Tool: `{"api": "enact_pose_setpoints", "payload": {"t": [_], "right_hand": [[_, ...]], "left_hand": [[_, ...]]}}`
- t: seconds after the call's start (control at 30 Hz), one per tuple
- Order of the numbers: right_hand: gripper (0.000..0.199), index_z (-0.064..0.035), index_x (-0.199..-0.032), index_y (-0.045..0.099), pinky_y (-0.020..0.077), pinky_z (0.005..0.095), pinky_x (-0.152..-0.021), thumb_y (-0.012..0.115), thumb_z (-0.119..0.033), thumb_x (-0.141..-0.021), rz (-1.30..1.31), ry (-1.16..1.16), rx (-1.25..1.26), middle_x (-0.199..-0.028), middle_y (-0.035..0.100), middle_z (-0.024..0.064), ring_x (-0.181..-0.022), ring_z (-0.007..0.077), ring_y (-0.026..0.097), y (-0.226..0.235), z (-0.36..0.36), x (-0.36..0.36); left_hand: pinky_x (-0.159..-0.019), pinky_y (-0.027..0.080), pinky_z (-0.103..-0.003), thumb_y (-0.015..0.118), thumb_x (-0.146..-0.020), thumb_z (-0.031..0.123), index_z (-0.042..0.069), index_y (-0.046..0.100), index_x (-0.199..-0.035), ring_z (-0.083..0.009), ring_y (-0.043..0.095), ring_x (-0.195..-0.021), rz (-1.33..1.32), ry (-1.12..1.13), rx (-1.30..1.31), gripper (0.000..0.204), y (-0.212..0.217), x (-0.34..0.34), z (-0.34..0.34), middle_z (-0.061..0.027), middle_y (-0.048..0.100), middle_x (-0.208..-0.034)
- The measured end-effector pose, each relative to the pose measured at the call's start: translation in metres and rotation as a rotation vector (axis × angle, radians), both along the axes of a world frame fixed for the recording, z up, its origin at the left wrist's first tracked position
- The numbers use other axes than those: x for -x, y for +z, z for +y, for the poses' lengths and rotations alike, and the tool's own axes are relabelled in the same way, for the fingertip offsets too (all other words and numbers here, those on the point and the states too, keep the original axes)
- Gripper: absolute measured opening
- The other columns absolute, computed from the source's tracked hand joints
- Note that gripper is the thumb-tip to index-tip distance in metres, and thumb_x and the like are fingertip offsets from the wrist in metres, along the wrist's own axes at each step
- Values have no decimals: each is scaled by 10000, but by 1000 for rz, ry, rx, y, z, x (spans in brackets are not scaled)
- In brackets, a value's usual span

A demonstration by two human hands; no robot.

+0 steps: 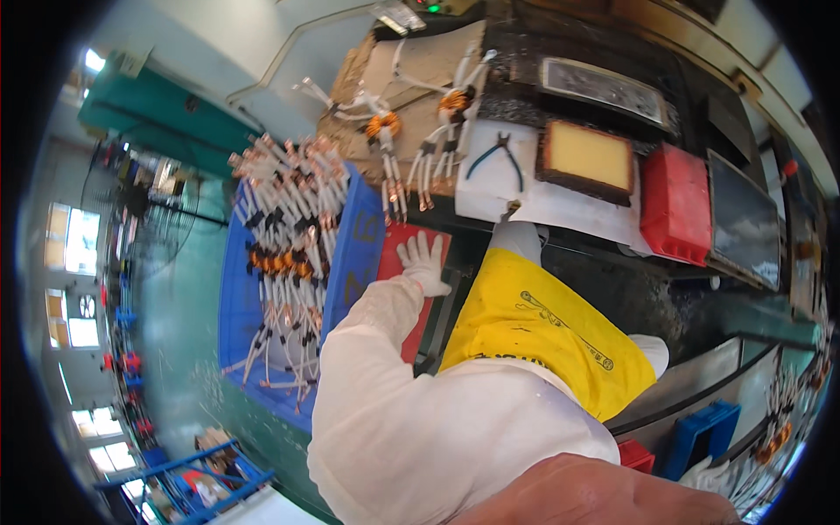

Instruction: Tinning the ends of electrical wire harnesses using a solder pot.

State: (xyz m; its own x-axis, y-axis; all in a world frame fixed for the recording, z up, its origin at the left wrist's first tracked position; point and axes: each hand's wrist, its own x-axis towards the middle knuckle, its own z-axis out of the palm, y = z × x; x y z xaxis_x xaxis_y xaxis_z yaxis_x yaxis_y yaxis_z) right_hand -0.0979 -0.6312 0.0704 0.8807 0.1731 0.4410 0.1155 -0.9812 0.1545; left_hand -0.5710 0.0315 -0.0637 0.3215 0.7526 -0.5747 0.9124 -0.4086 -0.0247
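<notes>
My left hand, in a white glove, reaches over a red panel beside the blue crate. Its fingers are spread and hold nothing; whether they touch the panel I cannot tell. The blue crate holds several copper-wound coils with white-sleeved leads and bare copper ends. Ahead of the hand, two ring-shaped coils lie on the workbench: a nearer-left coil and a farther-right coil. Their leads hang over the bench's front edge. My right hand is out of view.
Pliers with dark teal handles lie on white paper. Right of them are a yellow block in a dark frame, a metal-rimmed tray and a red bin. A yellow apron covers my lap. A fan stands left.
</notes>
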Motion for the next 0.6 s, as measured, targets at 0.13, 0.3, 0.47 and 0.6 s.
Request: {"api": "enact_pose_setpoints", "payload": {"t": [0.13,0.3,0.47,0.6], "right_hand": [[457,18,-1314,544,440,399,-1018,632,-240,-947,199,279,-628,-1265,580,242,-1150,349,577,-59,121,-38],[367,-31,-1317,551,442,310,-985,575,-192,-988,923,628,-1082,-1243,604,110,-1142,207,555,-112,333,40],[293,-52,-1249,603,499,247,-816,584,-184,-987,1459,603,-1297,-1090,639,49,-892,120,602,-201,391,105],[270,-52,-1148,643,517,247,-658,644,-229,-944,1557,307,-1219,-892,640,18,-702,105,585,-285,363,95]], "left_hand": [[-1123,-33,-670,786,-647,523,106,29,-1558,-525,-17,-1448,-102,1,-91,1256,-8,14,-7,-309,-9,-1579],[-1143,57,-640,776,-655,491,122,192,-1533,-502,109,-1433,-205,58,-214,1118,-12,12,-14,-293,153,-1549],[-1162,178,-553,752,-699,450,120,304,-1491,-436,205,-1425,-246,25,-213,967,3,15,-15,-257,244,-1521],[-1040,410,-445,679,-779,421,96,563,-1287,-346,451,-1307,-374,55,-59,614,22,6,3,-189,490,-1390]]}}
